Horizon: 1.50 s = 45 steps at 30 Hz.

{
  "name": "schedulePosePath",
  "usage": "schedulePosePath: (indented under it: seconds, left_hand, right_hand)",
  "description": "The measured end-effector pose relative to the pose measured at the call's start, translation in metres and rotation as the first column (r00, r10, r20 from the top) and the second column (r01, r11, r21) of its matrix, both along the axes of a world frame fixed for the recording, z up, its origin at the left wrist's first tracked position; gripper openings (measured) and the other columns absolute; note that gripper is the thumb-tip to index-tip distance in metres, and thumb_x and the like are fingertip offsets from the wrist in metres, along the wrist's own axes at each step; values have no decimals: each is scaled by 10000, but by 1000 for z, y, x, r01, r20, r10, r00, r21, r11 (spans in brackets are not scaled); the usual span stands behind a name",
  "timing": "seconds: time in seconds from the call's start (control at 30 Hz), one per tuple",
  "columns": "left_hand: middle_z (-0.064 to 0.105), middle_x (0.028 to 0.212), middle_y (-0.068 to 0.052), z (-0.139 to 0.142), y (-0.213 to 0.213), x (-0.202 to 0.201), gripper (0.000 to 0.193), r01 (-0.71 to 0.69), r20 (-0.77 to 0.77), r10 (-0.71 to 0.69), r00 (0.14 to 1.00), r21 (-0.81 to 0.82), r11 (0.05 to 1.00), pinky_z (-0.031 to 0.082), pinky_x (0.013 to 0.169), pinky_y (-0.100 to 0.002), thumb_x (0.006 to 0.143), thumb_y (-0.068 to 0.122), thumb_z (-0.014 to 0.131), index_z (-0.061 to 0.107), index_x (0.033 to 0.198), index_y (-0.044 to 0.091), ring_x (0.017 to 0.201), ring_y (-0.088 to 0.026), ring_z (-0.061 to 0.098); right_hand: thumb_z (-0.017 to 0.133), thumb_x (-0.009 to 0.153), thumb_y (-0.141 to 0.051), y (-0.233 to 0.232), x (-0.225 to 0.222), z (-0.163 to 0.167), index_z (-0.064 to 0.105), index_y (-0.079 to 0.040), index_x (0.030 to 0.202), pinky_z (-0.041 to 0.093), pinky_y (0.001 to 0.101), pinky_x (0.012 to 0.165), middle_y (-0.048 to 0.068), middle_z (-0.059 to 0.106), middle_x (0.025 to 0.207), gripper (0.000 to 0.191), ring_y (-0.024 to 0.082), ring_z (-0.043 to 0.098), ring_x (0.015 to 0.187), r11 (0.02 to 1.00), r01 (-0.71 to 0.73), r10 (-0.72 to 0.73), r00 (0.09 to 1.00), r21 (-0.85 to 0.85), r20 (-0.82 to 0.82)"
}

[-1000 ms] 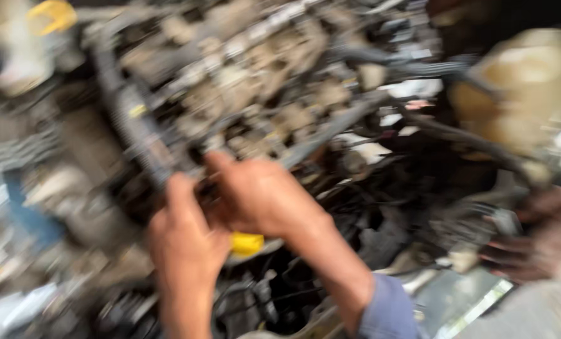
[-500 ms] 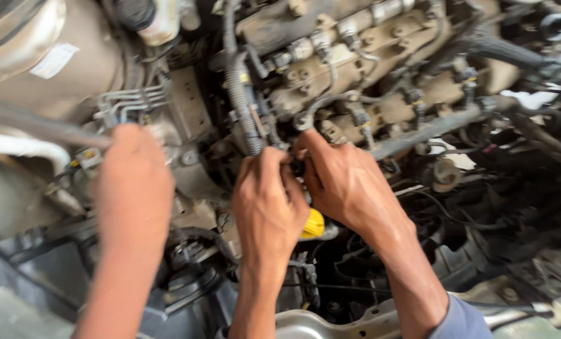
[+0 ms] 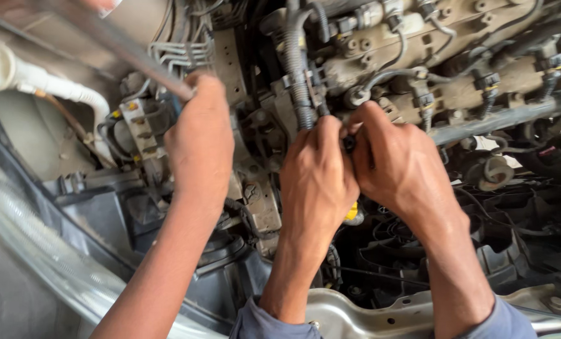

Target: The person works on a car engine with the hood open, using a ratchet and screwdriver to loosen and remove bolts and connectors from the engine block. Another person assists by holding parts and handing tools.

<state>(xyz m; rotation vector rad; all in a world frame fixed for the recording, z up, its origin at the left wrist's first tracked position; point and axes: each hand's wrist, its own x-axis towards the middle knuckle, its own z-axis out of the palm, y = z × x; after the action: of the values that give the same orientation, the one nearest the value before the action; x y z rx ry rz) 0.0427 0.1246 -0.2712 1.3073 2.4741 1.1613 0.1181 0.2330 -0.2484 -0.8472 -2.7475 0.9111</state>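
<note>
Both my hands work deep in a dusty car engine bay. My left hand (image 3: 318,182) and my right hand (image 3: 399,169) meet fingertip to fingertip, pinched on a small black connector (image 3: 349,143) at the lower end of a black corrugated hose (image 3: 299,81). My fingers hide most of the connector. Just below my left hand a yellow cap (image 3: 354,213) peeks out. Above my right hand lies the grimy engine top (image 3: 456,88) with its wires and plugs.
Another person's bare arm and hand (image 3: 199,144) reach in from the lower left, gripping a long metal bar (image 3: 123,53). A white pipe (image 3: 35,78) runs at the upper left. The front metal crossmember (image 3: 368,317) lies near my sleeves.
The view has steadied and closed in. My hands stay pinched on the same connector. The other person's hand has come closer beside mine and now grips the metal bar.
</note>
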Motion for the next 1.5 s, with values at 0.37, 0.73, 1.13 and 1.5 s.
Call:
schedulePosePath:
  seconds: [0.37,0.73,1.13,1.5]
  left_hand:
    - [674,958,-182,4,-4,-2,332,13,2,-13,1000,-33,999,551,906,-461,832,-17,694,504,1102,2,948,-330,674]
    - [705,929,-189,20,-5,-4,248,-28,131,39,991,-85,996,552,690,-466,887,35,639,572,1126,23,767,-345,716]
    - [710,902,-173,24,-6,-7,242,-4,154,24,988,-126,992,519,718,-488,886,57,677,569,1102,37,798,-373,708]
    - [692,872,-183,12,1,3,241,-59,126,74,989,-122,991,537,678,-468,867,54,684,541,1060,32,775,-338,711]
  right_hand:
    - [615,920,-30,-2,2,0,608,-1,1099,458,441,466,177,624,594,181,333,626,500,998,-25,31,996,59,-89]
    - [630,900,-33,12,9,8,653,-16,1081,424,355,381,85,631,532,183,176,575,385,991,-30,20,997,-134,-74]
    - [690,851,-59,13,10,11,671,-52,1063,429,383,426,91,626,516,213,209,583,404,988,-1,-4,1000,-157,-29]
    - [657,875,-60,11,10,11,668,-45,1056,421,404,428,132,608,518,182,252,594,410,989,-8,1,999,-148,-49]
